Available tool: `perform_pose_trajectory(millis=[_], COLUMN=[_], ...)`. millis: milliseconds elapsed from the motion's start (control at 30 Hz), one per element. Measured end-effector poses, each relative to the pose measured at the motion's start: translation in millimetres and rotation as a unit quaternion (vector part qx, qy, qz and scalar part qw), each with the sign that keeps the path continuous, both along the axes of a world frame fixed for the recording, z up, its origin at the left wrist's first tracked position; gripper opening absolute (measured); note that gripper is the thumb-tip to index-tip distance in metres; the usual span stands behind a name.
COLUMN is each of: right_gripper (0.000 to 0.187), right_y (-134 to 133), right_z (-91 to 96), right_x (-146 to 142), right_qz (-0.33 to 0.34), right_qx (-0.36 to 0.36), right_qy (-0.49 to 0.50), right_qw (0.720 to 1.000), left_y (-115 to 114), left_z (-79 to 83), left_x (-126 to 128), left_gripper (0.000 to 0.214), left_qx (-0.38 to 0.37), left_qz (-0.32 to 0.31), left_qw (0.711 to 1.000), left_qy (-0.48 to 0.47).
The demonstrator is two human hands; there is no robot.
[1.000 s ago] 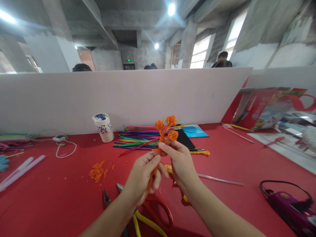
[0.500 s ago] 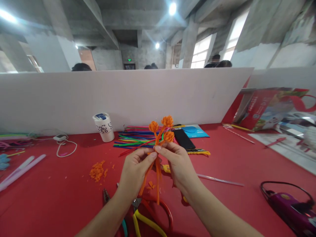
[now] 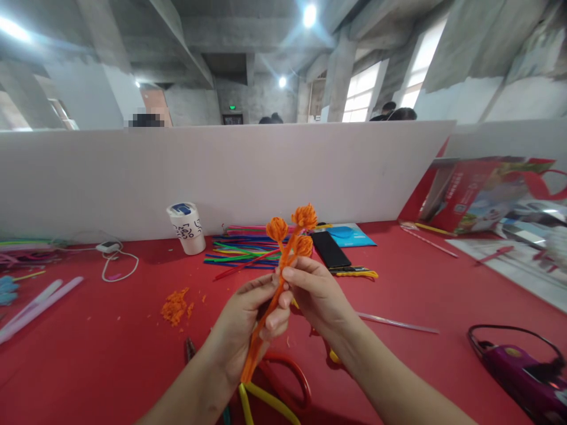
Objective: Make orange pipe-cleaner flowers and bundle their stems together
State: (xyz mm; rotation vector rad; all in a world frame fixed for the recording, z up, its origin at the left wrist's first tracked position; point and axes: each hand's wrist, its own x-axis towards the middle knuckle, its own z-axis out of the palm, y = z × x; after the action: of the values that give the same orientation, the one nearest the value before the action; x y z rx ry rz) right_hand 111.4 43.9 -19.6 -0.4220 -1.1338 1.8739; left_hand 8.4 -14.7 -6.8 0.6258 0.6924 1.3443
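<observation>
Three orange pipe-cleaner flowers [image 3: 303, 217] with fuzzy round heads stand upright before me, their stems gathered into one slanting bundle. My left hand [image 3: 243, 316] is closed round the lower stems, which run down past the palm. Just under the flower heads, my right hand [image 3: 325, 298] pinches the stems between thumb and fingers. Below the hands lie a red looped handle [image 3: 303, 381] and a tool with yellow handles [image 3: 274, 405]. A dark pointed plier jaw [image 3: 190, 349] shows beside my left forearm, which hides the rest.
Orange fuzz clippings [image 3: 174, 307] lie at left. Coloured pipe cleaners [image 3: 239, 251], a black phone [image 3: 331, 249] and a white cup [image 3: 186, 229] are near the white partition [image 3: 212, 177]. A clear stick [image 3: 398, 322] and a purple device [image 3: 520, 372] lie at right.
The loose, spread stems have come together into one bundle, tilted down to the left. My left fingers have wrapped round it; my right hand stays pinched near the heads.
</observation>
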Motion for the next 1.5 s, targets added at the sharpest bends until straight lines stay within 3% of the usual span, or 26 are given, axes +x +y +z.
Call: perform_pose_trajectory(millis=[100, 200, 300, 400, 467, 533, 600, 667, 767, 833, 1000, 1200, 1300, 1400, 1500], right_gripper=[0.019, 0.021, 0.018, 0.019, 0.021, 0.023, 0.024, 0.024, 0.024, 0.023, 0.019, 0.014, 0.013, 0.014, 0.017], right_y=[-2.1, -4.1, -4.4, -3.7, -3.2, -2.5, -1.9, -1.5, -1.8, -2.3, -2.0, -1.6, -0.9, 2.0, 6.3], right_z=[-0.9, -3.7, -7.4, -9.1, -8.6, -7.1, -5.6, -4.8, -6.5, -9.1, -13.6, -4.5, -1.3, -2.5, -6.2], right_x=[-4.6, -9.0, -10.6, -9.4, -8.0, -6.5, -5.2, -4.7, -5.3, -6.3, -5.8, 3.3, 6.4, 5.3, 0.7], right_qz=[-0.072, -0.171, -0.263, -0.309, -0.314, -0.305, -0.291, -0.277, -0.234, -0.183, -0.062, 0.009, 0.027, 0.037, -0.068], right_qx=[0.03, 0.076, 0.168, 0.277, 0.305, 0.3, 0.28, 0.254, 0.201, 0.16, 0.061, 0.045, 0.057, 0.089, 0.142], right_qy=[-0.046, -0.116, -0.197, -0.236, -0.237, -0.228, -0.214, -0.194, -0.156, -0.129, -0.054, -0.014, -0.002, -0.032, -0.095], right_qw=[0.996, 0.975, 0.929, 0.879, 0.868, 0.874, 0.889, 0.906, 0.938, 0.961, 0.995, 0.999, 0.998, 0.995, 0.983], left_y=[1.7, 5.2, 8.1, 9.0, 8.6, 7.9, 7.1, 6.5, 6.3, 6.5, 5.6, -1.3, -4.6, -4.0, 2.3], left_z=[-5.4, -15.4, -25.0, -29.3, -28.8, -26.3, -22.8, -18.8, -12.5, -8.8, -2.4, 4.3, 6.3, 4.1, -3.7], left_x=[3.4, 6.8, 7.6, 5.1, 3.0, 2.0, 2.4, 3.5, 3.0, 0.5, -7.9, -11.1, -8.6, -4.8, -2.7], left_gripper=[0.016, 0.021, 0.022, 0.018, 0.014, 0.011, 0.011, 0.013, 0.014, 0.011, 0.022, 0.02, 0.018, 0.013, 0.01], left_qx=[0.035, 0.066, 0.083, 0.112, 0.135, 0.149, 0.139, 0.107, 0.051, 0.006, -0.098, -0.068, -0.06, -0.041, 0.014], left_qz=[0.12, 0.218, 0.251, 0.281, 0.299, 0.307, 0.295, 0.26, 0.189, 0.143, 0.029, -0.075, -0.069, 0.015, 0.144], left_qw=[0.986, 0.946, 0.914, 0.871, 0.84, 0.83, 0.852, 0.896, 0.96, 0.984, 0.993, 0.991, 0.993, 0.999, 0.98], left_qy=[0.113, 0.231, 0.307, 0.386, 0.431, 0.441, 0.41, 0.344, 0.198, 0.101, -0.051, -0.091, -0.071, 0.003, 0.135])
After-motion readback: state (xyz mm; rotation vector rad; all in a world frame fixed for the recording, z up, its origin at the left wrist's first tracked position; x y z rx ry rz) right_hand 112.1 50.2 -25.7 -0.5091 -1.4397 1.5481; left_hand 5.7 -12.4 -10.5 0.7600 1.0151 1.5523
